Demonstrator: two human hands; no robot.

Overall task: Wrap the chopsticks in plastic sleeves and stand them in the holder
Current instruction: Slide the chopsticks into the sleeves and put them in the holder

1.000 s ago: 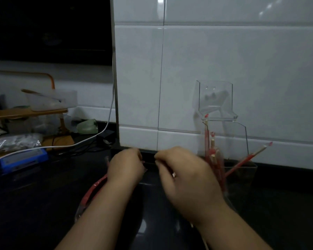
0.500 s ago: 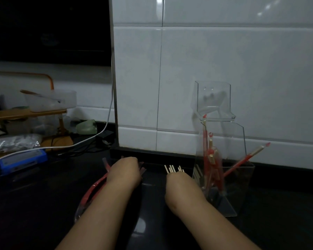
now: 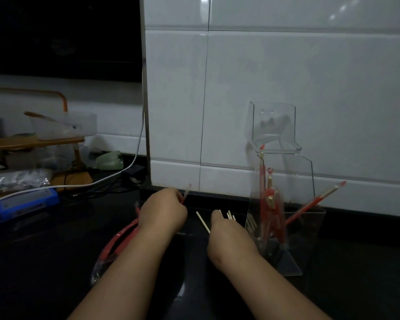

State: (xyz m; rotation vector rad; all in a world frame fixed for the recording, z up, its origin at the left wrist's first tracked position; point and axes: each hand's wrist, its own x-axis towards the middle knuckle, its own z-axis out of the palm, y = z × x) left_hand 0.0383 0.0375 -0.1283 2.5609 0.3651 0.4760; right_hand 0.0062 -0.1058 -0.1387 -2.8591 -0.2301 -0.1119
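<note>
Bare chopsticks (image 3: pixel 203 222) lie near the surface's back edge under the right hand (image 3: pixel 226 230), whose fingers are hidden, so I cannot tell its grip. The left hand (image 3: pixel 163 212) pinches 1 plastic sleeve (image 3: pixel 186 193) between its fingers. In this dimness a tip could miss the limp sleeve mouth, or the right hand could knock the clear holder (image 3: pixel 310 239) just beside it.

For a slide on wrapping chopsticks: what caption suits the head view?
Left hand pinches a plastic sleeve; right hand sits over bare chopsticks beside the clear holder.
</note>
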